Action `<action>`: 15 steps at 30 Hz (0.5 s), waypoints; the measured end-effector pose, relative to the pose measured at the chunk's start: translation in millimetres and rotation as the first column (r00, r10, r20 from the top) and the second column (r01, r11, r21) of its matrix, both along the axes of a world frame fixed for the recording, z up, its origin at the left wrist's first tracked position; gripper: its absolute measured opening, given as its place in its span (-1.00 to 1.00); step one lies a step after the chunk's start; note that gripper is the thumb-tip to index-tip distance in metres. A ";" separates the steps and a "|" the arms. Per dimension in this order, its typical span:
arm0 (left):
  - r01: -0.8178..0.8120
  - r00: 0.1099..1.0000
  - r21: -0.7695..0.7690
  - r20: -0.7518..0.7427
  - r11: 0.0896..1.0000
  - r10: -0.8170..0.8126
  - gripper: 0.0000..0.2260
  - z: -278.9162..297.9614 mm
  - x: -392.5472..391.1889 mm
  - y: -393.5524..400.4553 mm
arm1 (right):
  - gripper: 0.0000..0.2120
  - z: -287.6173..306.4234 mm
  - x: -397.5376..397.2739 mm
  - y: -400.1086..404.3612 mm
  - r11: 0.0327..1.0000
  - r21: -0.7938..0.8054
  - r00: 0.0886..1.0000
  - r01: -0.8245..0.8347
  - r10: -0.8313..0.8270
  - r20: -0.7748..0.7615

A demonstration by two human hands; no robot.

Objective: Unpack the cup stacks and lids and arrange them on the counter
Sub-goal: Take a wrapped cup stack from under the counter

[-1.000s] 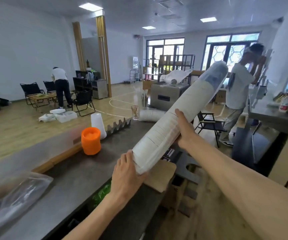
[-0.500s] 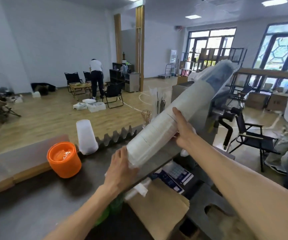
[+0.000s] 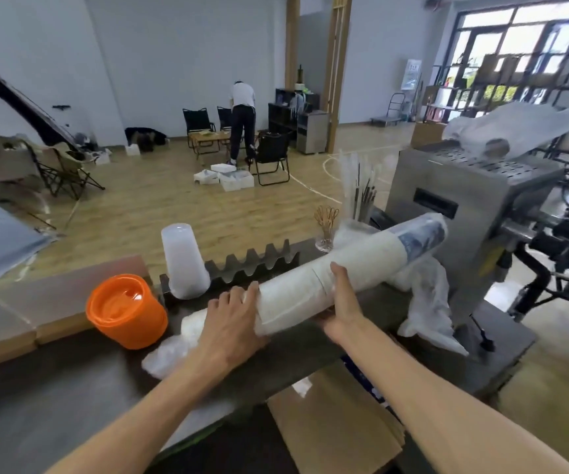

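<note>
A long sleeve of white paper cups (image 3: pixel 361 268), wrapped in clear plastic, lies almost level over the dark counter (image 3: pixel 54 401). My left hand (image 3: pixel 231 323) grips its near end from above. My right hand (image 3: pixel 343 309) holds its middle from the near side, thumb over the top. Under the near end lies another plastic-wrapped stack (image 3: pixel 177 347). An orange stack of lids (image 3: pixel 125 309) and an upturned stack of frosted plastic cups (image 3: pixel 184 261) stand on the counter to the left.
A toothed black rack (image 3: pixel 252 265) runs along the counter's far edge. A steel machine (image 3: pixel 474 213) with loose plastic wrap (image 3: pixel 430 313) stands right. An open cardboard box (image 3: pixel 338 425) sits below the counter's near edge. A glass of stirrers (image 3: pixel 326 227) stands behind the sleeve.
The sleeve of paper cups has swung down from a steep upward tilt to nearly level over the counter. Both hands came down with it, and my view has turned left.
</note>
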State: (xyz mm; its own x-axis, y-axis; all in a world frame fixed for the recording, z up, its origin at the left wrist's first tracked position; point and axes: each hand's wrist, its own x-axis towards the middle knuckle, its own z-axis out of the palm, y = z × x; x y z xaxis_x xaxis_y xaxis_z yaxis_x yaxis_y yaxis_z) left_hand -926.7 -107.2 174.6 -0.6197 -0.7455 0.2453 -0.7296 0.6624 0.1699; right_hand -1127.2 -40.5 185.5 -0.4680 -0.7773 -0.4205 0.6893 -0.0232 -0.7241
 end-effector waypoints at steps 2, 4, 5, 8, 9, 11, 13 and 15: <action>-0.006 1.000 0.005 -0.001 1.000 0.006 -0.14 0.4 1.6 0.4 | -0.29 -3.9 1.8 -0.8 0.999 -0.036 1.000 -0.015 0.014 -0.019; -0.013 1.000 0.001 -0.028 1.000 0.013 -0.15 3.0 0.5 5.8 | -0.29 3.5 -6.0 -1.4 0.997 -0.073 0.997 -0.038 0.033 -0.072; -0.011 0.999 -0.004 -0.036 1.000 0.011 -0.15 5.6 -2.2 9.8 | -0.30 8.6 -12.1 -2.3 0.995 -0.089 0.994 -0.041 0.032 -0.103; 0.009 0.998 -0.010 -0.055 1.000 -0.010 -0.15 10.4 -10.6 24.8 | -0.32 20.5 -25.8 -2.2 0.994 -0.100 0.985 -0.048 0.031 -0.168; 0.008 0.999 -0.005 -0.052 1.000 -0.008 -0.15 10.5 -10.1 29.7 | -0.34 20.3 -27.2 -1.1 0.994 -0.097 0.985 -0.052 0.035 -0.171; -0.016 0.999 -0.022 -0.030 1.000 0.016 -0.14 10.3 0.1 36.9 | -0.39 15.2 -20.0 4.9 0.992 -0.106 0.990 -0.071 0.058 -0.125; -0.050 0.999 -0.049 0.000 0.998 0.050 -0.13 8.8 17.4 45.3 | -0.42 1.8 -5.6 10.7 0.989 -0.110 0.995 -0.098 0.094 -0.042; -0.076 0.996 -0.075 0.036 0.994 0.079 -0.13 5.3 35.8 56.5 | -0.45 -8.3 14.0 16.0 0.987 -0.094 0.990 -0.133 0.137 0.037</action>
